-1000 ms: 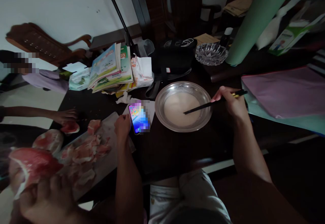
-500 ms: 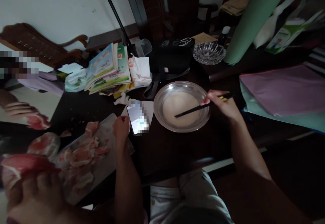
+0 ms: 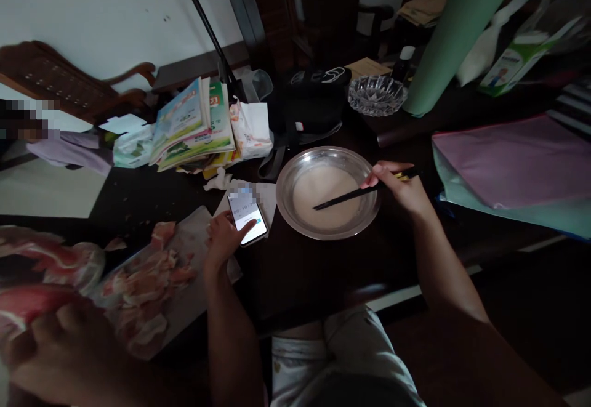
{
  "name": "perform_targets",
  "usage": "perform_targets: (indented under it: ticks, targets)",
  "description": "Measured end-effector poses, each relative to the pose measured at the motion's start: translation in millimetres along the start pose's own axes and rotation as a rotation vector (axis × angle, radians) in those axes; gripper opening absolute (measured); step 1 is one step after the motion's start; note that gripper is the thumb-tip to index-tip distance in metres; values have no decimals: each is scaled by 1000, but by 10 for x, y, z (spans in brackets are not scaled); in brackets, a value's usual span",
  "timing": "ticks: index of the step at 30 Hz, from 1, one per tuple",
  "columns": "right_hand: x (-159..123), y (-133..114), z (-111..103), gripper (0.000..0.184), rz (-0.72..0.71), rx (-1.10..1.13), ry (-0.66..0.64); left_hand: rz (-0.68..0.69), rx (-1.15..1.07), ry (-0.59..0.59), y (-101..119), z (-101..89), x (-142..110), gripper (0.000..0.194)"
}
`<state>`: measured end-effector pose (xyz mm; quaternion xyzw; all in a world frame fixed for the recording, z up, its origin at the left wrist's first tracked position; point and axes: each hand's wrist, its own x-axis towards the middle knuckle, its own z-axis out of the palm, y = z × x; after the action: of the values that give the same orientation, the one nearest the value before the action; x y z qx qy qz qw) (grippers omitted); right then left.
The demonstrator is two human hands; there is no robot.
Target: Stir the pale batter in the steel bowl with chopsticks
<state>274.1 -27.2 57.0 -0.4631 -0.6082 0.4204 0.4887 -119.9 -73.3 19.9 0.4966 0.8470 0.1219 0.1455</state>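
Observation:
A round steel bowl (image 3: 286, 201) of pale batter stands on the dark table. My right hand (image 3: 401, 188) is closed round black chopsticks (image 3: 344, 197) whose tips lie in the batter. To the bowl's left a lit phone (image 3: 248, 217) lies flat on the table. My left hand (image 3: 224, 237) rests beside it, fingers curled and the thumb touching the lower part of the screen.
A cutting board (image 3: 191, 271) with pink fruit peel lies at the left, where another person's hand (image 3: 69, 358) holds red-fleshed fruit (image 3: 32, 305). Behind are stacked books (image 3: 194, 127), a tissue pack (image 3: 252, 130), a black bag (image 3: 314, 108), a glass ashtray (image 3: 376, 95), a green roll (image 3: 450, 37) and pink folders (image 3: 512, 164).
My left thumb has come onto the phone, whose screen now shows a white page. My right hand and the chopsticks drifted left over the bowl. The far hand with fruit has left view.

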Motion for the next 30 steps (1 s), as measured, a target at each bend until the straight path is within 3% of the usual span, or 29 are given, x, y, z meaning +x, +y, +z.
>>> perform_targets:
  ticks: [3, 7, 12, 18, 22, 24, 30]
  targets:
    - [13, 12, -39, 42, -10, -13, 87, -17, -42, 6, 29, -7, 29, 60]
    - [16, 40, -122, 47, -4, -17, 230, -118, -169, 110, 64, -33, 91, 46]
    - [12, 65, -96, 43, -15, -13, 149, -95, -120, 186, 175, -132, -9, 46]
    - [34, 96, -97, 39, -11, 0, 129, 6, 99, 127, 307, -245, -231, 50]
    - [31, 70, -95, 40, -2, -5, 136, -13, 176, 109, 361, -187, -239, 52]
    - [27, 54, -86, 41, 3, -6, 140, -61, 178, 150, 391, -119, -197, 52]
    - [39, 88, -89, 39, -12, 3, 141, -33, 164, 235, 464, -22, -124, 50]
